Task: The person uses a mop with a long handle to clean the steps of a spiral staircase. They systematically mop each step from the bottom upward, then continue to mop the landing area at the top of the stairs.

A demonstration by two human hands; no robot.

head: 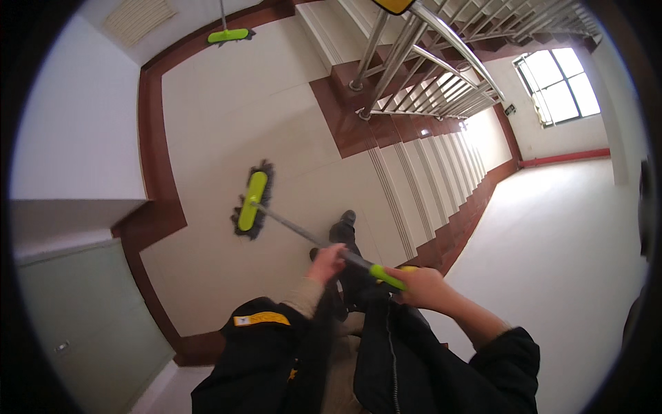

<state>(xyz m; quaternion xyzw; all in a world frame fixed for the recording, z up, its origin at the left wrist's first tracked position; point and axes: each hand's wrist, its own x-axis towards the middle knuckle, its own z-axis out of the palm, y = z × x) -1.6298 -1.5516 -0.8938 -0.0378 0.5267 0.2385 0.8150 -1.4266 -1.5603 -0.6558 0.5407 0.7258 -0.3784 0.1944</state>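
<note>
My left hand (327, 264) is closed around the grey pole of a push broom, partway along it. The green grip at the pole's upper end is held in my right hand (421, 287), to the right of my left. The pole runs up and left to a lime-green broom head (252, 201) with dark bristles, which lies over the pale tiled floor (232, 129) of a stair landing. My dark shoes and trousers show just beyond my left hand. Fluff or frayed bristles stick out around the broom head; which of the two I cannot tell.
A second green broom (227, 35) stands near the far wall. Stairs (429, 181) go down at the right, and others (331, 31) start at the top, with steel railings (455, 41) between. A pale door (88, 321) is at lower left.
</note>
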